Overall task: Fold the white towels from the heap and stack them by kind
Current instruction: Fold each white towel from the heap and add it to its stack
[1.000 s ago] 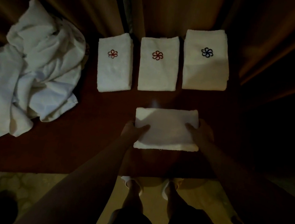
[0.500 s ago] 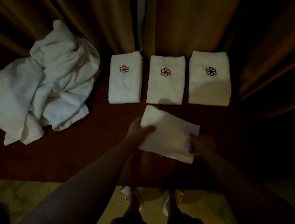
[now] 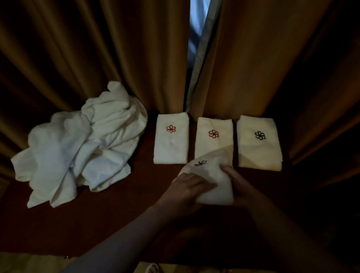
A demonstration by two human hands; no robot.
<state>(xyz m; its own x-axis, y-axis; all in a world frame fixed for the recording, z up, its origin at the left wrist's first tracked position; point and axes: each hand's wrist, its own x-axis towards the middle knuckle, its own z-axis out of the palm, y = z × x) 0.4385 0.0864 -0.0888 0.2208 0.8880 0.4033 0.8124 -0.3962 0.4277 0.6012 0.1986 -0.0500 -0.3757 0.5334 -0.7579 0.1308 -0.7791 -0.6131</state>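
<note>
Head view shows me both hands on one folded towel (image 3: 208, 180) at the near middle of the bench (image 3: 100, 222). My left hand (image 3: 187, 186) grips its near-left edge with fingers curled over the cloth, and my right hand (image 3: 235, 184) grips its right side, fingers pressed into the fold. A second ago this towel lay flat and square before me, blank side up; half a second ago it was tilted off the surface. Now it is turned so that a dark embroidered flower (image 3: 200, 163) shows on its far end, and its far edge overlaps the near end of the middle stack (image 3: 214, 136). That mark tells me the kind: it looks dark like the flower on the right stack (image 3: 259, 144), not red like those on the middle stack and the left stack (image 3: 172, 137). So I judge that folding of this piece is done and sorting is under way, and the towel belongs further right than where it hangs now. At the far left of the bench the heap (image 3: 80, 142) of loose white towels sits untouched, so much work remains. Brown curtains (image 3: 96, 35) hang behind everything.
</note>
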